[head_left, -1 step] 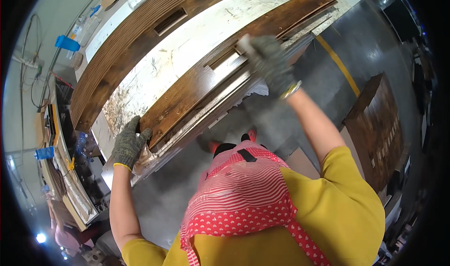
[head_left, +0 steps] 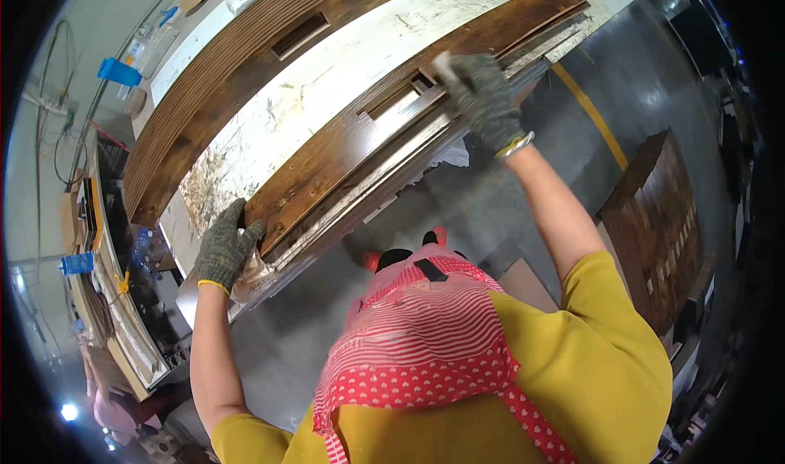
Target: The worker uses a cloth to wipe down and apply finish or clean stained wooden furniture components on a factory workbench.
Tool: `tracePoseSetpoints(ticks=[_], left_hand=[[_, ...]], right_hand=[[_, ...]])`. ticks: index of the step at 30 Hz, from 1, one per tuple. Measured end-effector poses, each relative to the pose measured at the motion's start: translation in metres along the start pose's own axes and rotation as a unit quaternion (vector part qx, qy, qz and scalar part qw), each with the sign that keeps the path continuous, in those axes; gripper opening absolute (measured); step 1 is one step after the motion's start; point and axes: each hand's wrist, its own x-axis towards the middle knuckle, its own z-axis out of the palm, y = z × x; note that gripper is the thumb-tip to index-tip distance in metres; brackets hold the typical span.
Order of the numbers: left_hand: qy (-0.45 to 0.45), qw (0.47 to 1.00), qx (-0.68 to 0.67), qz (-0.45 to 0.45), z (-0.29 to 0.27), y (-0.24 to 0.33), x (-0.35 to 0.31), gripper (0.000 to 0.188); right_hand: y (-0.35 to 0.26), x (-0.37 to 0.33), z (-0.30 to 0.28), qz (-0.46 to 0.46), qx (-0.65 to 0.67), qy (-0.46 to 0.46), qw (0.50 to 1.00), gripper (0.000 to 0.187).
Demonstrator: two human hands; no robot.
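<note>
A long, dark brown wooden board (head_left: 307,170) with a rectangular cutout lies along the near side of the white worktable. At its left end my left hand (head_left: 225,247), in a grey-green knit glove, grips the corner between thumb and fingers. My right hand (head_left: 487,100), gloved alike, is closed over the board just right of the cutout. A small whitish piece (head_left: 444,65) pokes out at its fingertips; its kind cannot be made out. Further back on the table rests a second brown board (head_left: 245,71), grooved along its far side, with a similar slot.
The worktable (head_left: 286,104) has a stained white top. Bottles and a blue container (head_left: 119,72) stand beyond its far left edge. More dark wooden panels (head_left: 658,219) lie at the right, past a yellow floor line (head_left: 593,112). A person (head_left: 118,411) is at the lower left.
My right hand has shifted slightly right along the board, showing more of the cutout's right end. My left hand stays at the board's left end.
</note>
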Motion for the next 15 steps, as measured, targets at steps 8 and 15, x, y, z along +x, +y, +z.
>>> tracePoseSetpoints(ticks=[8,15], left_hand=[[0.004,1.0,-0.002,0.007,-0.001,0.0,-0.001,0.066],[0.033,0.999,0.029,0.014,-0.022,-0.06,-0.044,0.06]], right_hand=[[-0.131,-0.077,0.078,-0.161,-0.11,-0.093,0.976,0.028],[-0.149,-0.055,0.06,-0.132,-0.035,-0.06,0.989,0.024]])
